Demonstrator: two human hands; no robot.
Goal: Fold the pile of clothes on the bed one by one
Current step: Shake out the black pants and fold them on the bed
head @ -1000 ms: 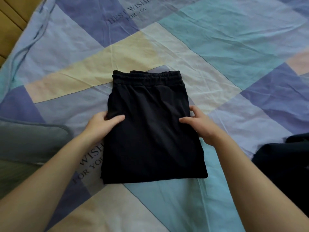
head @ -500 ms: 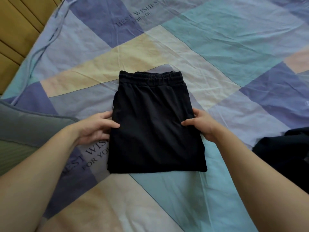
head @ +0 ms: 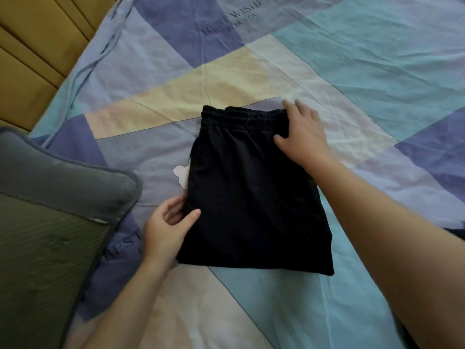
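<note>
1. Head view: a folded pair of black shorts (head: 251,192) lies flat near the middle of a bed, on a bedsheet (head: 352,71) patterned in blue, purple, teal and pale yellow blocks.
2. The shorts' elastic waistband (head: 244,118) is at the far end; the folded lower edge is nearest the viewer.
3. The left hand (head: 167,227) is at the shorts' near left edge. Its thumb lies on top of the fabric and its fingers curl at the edge, pinching that side of the cloth.
4. The right hand (head: 302,137) rests on the far right corner of the shorts, just beside the waistband. Its fingers are straight and spread, slightly blurred, lying flat rather than grasping; the fingertips reach past the waistband onto the sheet.
5. Both bare forearms enter from the bottom of the frame, one on each side of the shorts.
6. A grey and olive-green pillow (head: 50,222) lies at the left, near the left hand but apart from the shorts.
7. A yellow-brown padded headboard (head: 30,51) fills the upper left corner.
8. Printed words reading "BEST WISHES FOR YOU" (head: 234,17) appear on the sheet at the far side.
9. A small white cartoon print (head: 181,176) peeks out from under the shorts' left edge.
</note>
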